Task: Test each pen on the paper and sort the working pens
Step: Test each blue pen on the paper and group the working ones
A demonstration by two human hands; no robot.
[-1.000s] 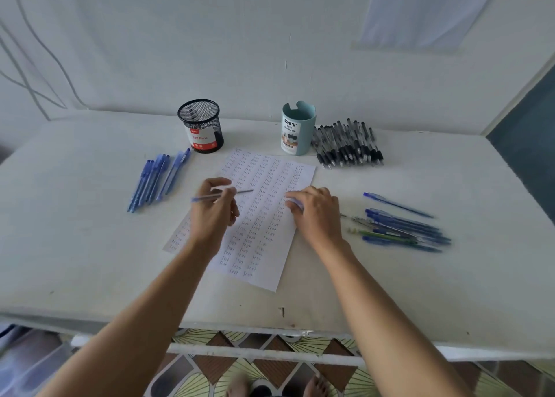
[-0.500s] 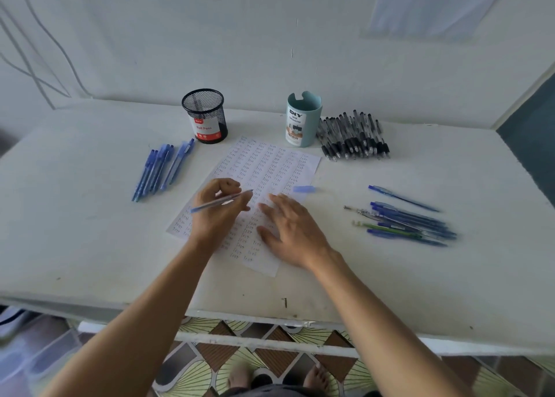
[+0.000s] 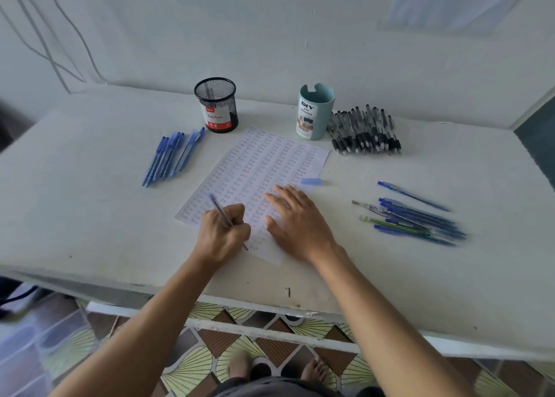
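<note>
A sheet of paper (image 3: 264, 168) covered in rows of the handwritten word "test" lies slanted in the middle of the table. My left hand (image 3: 223, 234) grips a blue pen (image 3: 220, 210) in a writing hold, its tip touching the paper's near corner. My right hand (image 3: 297, 222) lies flat on the paper with straight fingers. The pen's blue cap (image 3: 311, 181) lies just off the sheet's right edge. Several blue pens (image 3: 172, 156) lie in a row to the left. Several mixed blue and green pens (image 3: 414, 219) lie at the right.
A black mesh pen cup (image 3: 216, 105) and a teal desk organizer cup (image 3: 315, 112) stand at the back of the white table (image 3: 90, 216). A pile of black pens (image 3: 365, 132) lies right of the teal cup. The table's front edge is near my arms.
My left hand turned the pen from lying sideways into a writing hold and brought its tip down on the paper. My right hand let go of the cap and flattened on the sheet.
</note>
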